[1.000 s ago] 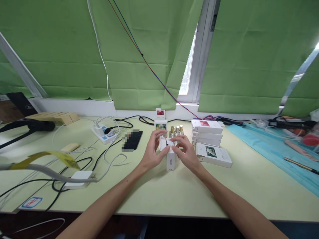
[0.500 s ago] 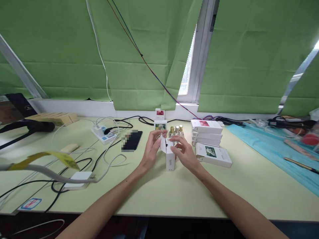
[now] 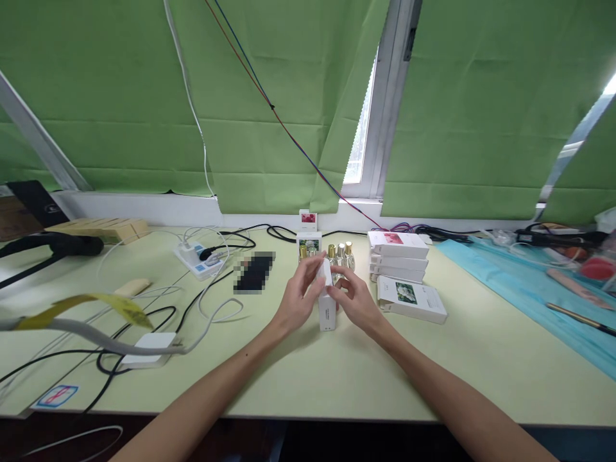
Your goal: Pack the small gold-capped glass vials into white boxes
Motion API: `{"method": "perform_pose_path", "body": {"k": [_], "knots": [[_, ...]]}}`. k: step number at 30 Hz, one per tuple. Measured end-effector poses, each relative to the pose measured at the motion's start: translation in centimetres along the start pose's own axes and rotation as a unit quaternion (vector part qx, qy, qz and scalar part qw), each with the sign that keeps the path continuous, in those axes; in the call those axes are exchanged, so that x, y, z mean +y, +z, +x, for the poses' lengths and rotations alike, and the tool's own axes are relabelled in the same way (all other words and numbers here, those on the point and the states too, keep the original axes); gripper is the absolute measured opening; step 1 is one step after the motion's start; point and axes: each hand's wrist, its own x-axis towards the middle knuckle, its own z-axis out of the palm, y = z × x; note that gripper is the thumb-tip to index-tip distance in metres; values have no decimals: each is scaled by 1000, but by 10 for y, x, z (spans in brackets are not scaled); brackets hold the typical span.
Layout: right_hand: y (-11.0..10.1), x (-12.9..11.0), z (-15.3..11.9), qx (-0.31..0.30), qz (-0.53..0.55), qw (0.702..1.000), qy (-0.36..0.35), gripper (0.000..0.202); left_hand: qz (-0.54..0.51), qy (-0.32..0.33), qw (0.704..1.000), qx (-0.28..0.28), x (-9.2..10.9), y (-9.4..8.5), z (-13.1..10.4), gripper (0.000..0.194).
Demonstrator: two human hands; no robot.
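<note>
A small white box stands upright on the pale table in the middle. My left hand presses its top from the left, thumb on the lid flap. From the right, my right hand grips the upper part of the same box with thumb and fingers. Just behind the hands stand several glass bottles with gold and silver caps. Beyond them is a white box with a flower picture, and a smaller one with a red picture.
Stacked white boxes stand right of the bottles, with another box lying in front. A phone, power strip and cables are to the left. Blue sheeting covers the right side.
The raised top flap of the small box has been folded down. My left hand has moved slightly right and closer over the box top, uncovering bottles behind it.
</note>
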Motion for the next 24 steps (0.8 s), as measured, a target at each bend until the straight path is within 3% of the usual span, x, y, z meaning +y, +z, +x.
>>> {"method": "perform_pose_path", "body": {"k": [13,24], "knots": [[4,3,-2,-22,14,999,-27,37,63,17,998,-18,1,5,-3,35],[7,2,-4,-22,56,998,10,45,72,39,996,-34,-1,4,-6,36]]}}
